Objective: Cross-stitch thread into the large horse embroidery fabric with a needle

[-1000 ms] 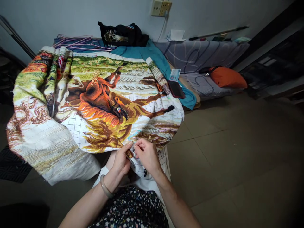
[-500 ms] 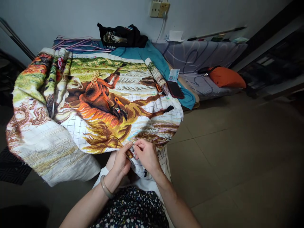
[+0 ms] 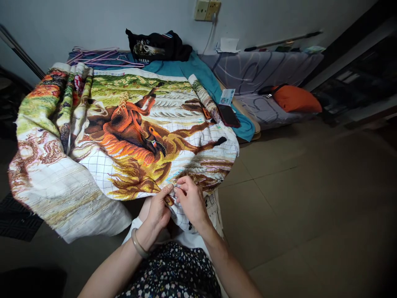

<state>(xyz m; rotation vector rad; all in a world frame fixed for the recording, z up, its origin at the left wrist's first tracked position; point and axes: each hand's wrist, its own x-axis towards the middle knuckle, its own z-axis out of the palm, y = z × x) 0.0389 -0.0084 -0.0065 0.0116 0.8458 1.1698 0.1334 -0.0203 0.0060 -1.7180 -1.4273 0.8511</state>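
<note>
A large cross-stitch canvas (image 3: 99, 169) with a horse picture and a printed grid spreads in front of me, its near edge at my lap. My left hand (image 3: 159, 207) grips that edge, thumb on top and fingers underneath. Close beside it, my right hand (image 3: 190, 200) is pinched at the cloth, thumb against fingers. Whatever sits in that pinch is too small to make out; a needle cannot be seen. Loose yellowish thread lies by the right fingers. A tangle of tan thread (image 3: 123, 101) rests on the stitched part farther up.
Pink hangers (image 3: 102, 58) and a black bag (image 3: 159, 46) lie behind the canvas on teal cloth (image 3: 200, 70). At its right are a rolled canvas end (image 3: 204, 99), a dark phone (image 3: 228, 115) and a banknote-like paper (image 3: 227, 96). An orange bag (image 3: 296, 99) sits farther right.
My right hand has shifted slightly upward, its fingers still pinched at the cloth. The left hand keeps its hold on the edge.
</note>
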